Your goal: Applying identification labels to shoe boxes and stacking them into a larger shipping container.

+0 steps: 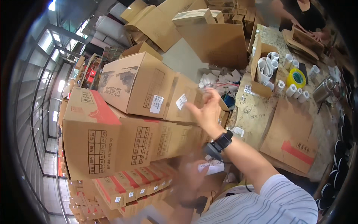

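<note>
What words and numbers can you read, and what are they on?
I won't copy print, only place it:
Upper carton: large dark print.
Front carton: dark print, a grid.
Flat cardboard: dark print by red.
White label near right hand: too small.
White roll in left hand: blurred.

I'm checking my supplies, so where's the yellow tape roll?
In the head view, the yellow tape roll is on the table at right, between the open box and the metal container.
</note>
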`<state>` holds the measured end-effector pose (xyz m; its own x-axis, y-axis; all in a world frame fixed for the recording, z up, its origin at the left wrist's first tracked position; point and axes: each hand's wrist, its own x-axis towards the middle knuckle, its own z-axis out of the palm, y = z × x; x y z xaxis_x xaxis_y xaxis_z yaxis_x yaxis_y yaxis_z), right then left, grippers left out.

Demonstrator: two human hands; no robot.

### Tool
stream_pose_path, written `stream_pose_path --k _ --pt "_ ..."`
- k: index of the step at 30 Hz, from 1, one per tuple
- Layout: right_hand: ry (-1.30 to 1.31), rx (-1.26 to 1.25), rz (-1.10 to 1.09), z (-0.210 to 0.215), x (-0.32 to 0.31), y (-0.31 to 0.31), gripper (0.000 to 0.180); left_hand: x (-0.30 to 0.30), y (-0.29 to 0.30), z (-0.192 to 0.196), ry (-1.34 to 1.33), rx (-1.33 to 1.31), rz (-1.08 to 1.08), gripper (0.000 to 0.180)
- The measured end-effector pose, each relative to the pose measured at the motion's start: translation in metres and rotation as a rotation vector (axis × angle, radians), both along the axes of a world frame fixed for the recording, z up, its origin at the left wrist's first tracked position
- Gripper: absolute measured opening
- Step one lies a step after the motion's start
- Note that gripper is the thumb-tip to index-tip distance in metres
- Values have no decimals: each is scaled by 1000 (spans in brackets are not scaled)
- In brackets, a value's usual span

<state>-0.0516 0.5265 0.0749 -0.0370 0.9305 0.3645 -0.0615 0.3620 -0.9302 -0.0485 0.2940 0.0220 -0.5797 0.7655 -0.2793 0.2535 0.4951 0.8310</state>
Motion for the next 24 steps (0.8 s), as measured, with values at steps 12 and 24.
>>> stream_pose_path --k 12,24 --pt "-321 -427 78 -80 -16 -12 26 -1 11 13 -123 199 186 25" --pt "786 -754 738 -54 3 3 41 9 48 43 -250 260 353 32"
